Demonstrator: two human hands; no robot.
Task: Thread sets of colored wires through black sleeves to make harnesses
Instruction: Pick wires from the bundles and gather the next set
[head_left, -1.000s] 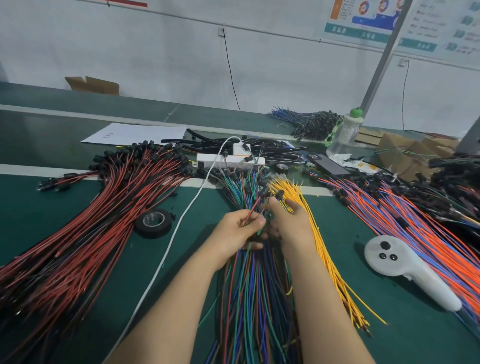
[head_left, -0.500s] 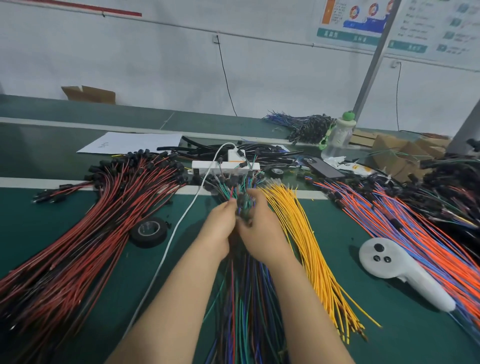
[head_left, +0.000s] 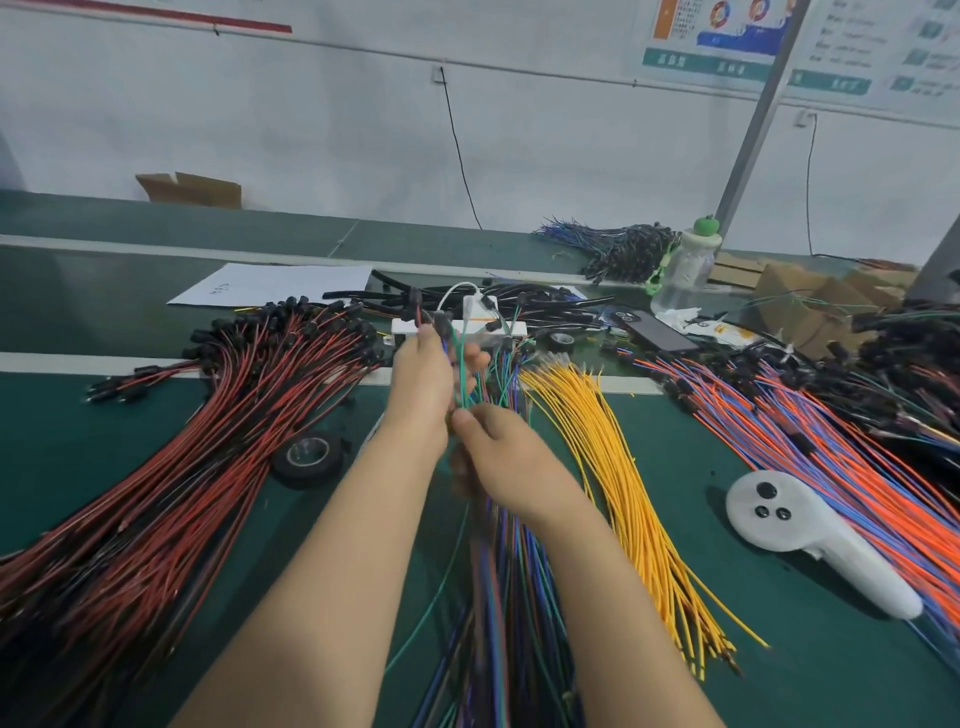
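Left hand (head_left: 421, 387) has its fingers curled round a few green wires (head_left: 460, 374), holding them up over the table's middle. Right hand (head_left: 501, 460) pinches the same strands just below, thumb on top. Black sleeves (head_left: 415, 306) stick up past the left fingertips. Under both wrists runs the mixed-colour bundle (head_left: 511, 597). Yellow wires (head_left: 618, 467) lie right, red wires (head_left: 171, 467) and a tape roll (head_left: 307, 457) left.
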